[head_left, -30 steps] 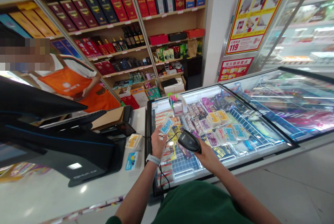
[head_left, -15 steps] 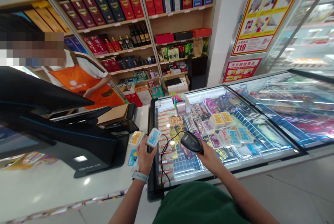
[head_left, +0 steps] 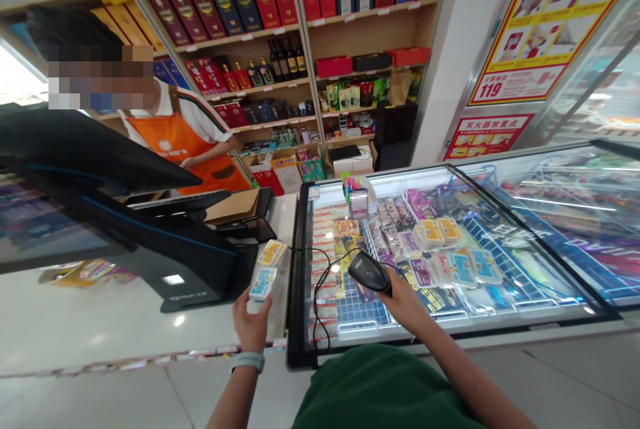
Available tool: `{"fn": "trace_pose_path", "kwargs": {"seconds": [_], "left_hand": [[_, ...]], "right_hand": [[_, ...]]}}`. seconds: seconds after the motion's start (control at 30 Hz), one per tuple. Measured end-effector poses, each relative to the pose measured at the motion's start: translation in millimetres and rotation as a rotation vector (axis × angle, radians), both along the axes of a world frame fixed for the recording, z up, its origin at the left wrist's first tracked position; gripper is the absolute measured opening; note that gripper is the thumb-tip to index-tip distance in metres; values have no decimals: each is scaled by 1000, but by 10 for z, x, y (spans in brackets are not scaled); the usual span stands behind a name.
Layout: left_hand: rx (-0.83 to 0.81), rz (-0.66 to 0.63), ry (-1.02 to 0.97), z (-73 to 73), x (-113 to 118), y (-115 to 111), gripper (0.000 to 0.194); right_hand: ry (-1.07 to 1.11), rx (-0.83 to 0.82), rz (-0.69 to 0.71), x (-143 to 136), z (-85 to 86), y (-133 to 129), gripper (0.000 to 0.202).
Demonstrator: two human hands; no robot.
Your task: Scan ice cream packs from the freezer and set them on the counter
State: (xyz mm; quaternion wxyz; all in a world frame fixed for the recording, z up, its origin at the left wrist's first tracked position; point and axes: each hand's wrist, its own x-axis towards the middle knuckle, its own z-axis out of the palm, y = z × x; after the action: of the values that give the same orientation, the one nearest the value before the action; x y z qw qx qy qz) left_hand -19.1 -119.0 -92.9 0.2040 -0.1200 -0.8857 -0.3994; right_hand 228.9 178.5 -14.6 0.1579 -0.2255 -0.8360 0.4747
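My left hand [head_left: 250,322] grips a small clear pack with a blue label [head_left: 263,283] between thumb and fingers, low over the white counter. Just behind it lies an orange-labelled pack [head_left: 273,253], partly overlapped by the blue one. A black handheld barcode scanner [head_left: 369,273] is wrapped in my right hand [head_left: 404,303], held above the freezer's glass top. The scanner's black cord [head_left: 320,285] loops across the glass towards the counter. Further right, several similar packs with orange labels [head_left: 431,233] and blue labels [head_left: 461,269] appear to rest on the glass.
A black checkout terminal [head_left: 200,269] stands on the counter [head_left: 125,322] at the left. Behind it is a person in an orange apron [head_left: 187,155]. The chest freezer [head_left: 303,342] fills the right side, its baskets holding packaged goods. Shelves of boxes and bottles line the back wall.
My left hand has carried the blue-labelled pack left and down, from beside the freezer's edge to the counter by the orange-labelled pack. My right hand still holds the scanner. The view has shifted.
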Motion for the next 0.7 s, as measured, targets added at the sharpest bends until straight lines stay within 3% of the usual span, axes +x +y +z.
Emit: {"fn": "trace_pose_path", "kwargs": {"seconds": [0.27,0.7], "left_hand": [[-73,40,-119,-288,-66,-96,63],[-173,94,-214,-278,-15,-90,72]], "right_hand": [[-29,5,-20,41,48,19,45],[19,12,-25,85,-13,13,45]]}}
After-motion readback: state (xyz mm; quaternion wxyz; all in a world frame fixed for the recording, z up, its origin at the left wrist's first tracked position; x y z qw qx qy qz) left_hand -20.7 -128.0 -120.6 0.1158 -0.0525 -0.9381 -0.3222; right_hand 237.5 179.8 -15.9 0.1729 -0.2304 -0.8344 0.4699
